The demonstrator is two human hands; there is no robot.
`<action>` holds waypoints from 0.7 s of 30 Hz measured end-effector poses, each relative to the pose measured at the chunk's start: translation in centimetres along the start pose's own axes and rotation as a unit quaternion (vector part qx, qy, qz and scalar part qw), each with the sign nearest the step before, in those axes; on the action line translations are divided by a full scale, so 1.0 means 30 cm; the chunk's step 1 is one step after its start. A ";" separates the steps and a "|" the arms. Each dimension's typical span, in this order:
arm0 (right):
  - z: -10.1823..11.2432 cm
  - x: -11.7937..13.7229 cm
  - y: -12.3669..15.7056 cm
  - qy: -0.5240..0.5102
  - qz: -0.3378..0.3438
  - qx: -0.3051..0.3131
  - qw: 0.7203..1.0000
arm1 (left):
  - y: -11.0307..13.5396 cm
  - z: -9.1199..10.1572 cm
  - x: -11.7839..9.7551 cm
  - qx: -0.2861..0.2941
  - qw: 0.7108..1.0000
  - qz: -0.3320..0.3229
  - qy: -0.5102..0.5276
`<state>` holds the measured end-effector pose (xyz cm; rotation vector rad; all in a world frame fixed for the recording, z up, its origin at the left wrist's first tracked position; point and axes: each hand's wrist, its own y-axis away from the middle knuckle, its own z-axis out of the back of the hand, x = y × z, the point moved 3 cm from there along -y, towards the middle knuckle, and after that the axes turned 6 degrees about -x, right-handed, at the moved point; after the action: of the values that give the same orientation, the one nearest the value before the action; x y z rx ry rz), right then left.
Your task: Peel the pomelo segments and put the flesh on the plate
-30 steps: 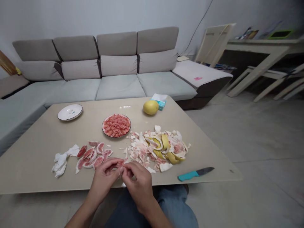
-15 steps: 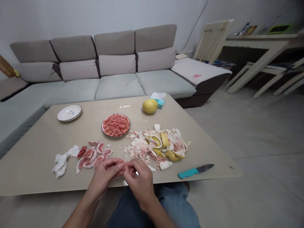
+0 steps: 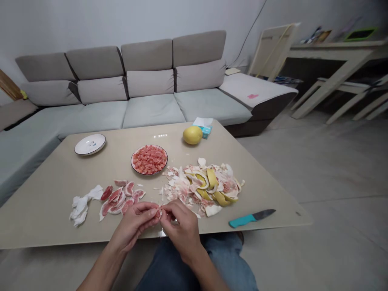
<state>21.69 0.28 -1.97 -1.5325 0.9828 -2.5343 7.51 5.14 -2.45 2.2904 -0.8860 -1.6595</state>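
Observation:
My left hand point(image 3: 136, 222) and my right hand point(image 3: 181, 226) meet over the table's near edge. Between their fingertips is a small pink pomelo segment point(image 3: 158, 214), mostly covered by the fingers. The left fingers are closed round it, and the right thumb and forefinger pinch at its side. Just beyond the left hand lie several pink pomelo segments point(image 3: 115, 197) with white membrane on them. A heap of pomelo peel and membrane scraps point(image 3: 212, 184) spreads beyond the right hand. Past both hands stands a plate point(image 3: 132, 166) piled with pink pomelo flesh point(image 3: 150, 159).
A knife with a turquoise handle point(image 3: 242, 220) lies near the table's right front edge. Crumpled tissue point(image 3: 81, 208) is at left, a white plate point(image 3: 86, 150) farther back. A whole yellow pomelo point(image 3: 192, 135) sits by a tissue pack point(image 3: 206, 131). Behind the table point(image 3: 57, 182) stands a sofa point(image 3: 151, 109).
The right fingers have shifted slightly at the pomelo segment, which both hands still hold. The whole view has moved a little; the things on the table stay in place.

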 end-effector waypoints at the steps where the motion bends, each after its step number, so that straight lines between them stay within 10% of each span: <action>1: 0.001 0.001 -0.001 -0.004 0.001 0.000 1.000 | -0.002 0.002 -0.002 0.006 1.000 0.011 0.007; 9: 0.015 -0.022 -0.022 -0.151 -0.108 0.037 0.982 | 0.002 0.013 -0.020 0.004 1.000 0.016 0.006; 21: 0.006 -0.015 -0.019 -0.041 -0.032 0.055 0.997 | 0.006 -0.007 -0.013 0.016 0.993 -0.079 -0.084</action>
<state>22.24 0.81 -1.97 -1.6471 0.7846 -2.4964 7.57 5.17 -1.98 2.3234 -0.7871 -1.9406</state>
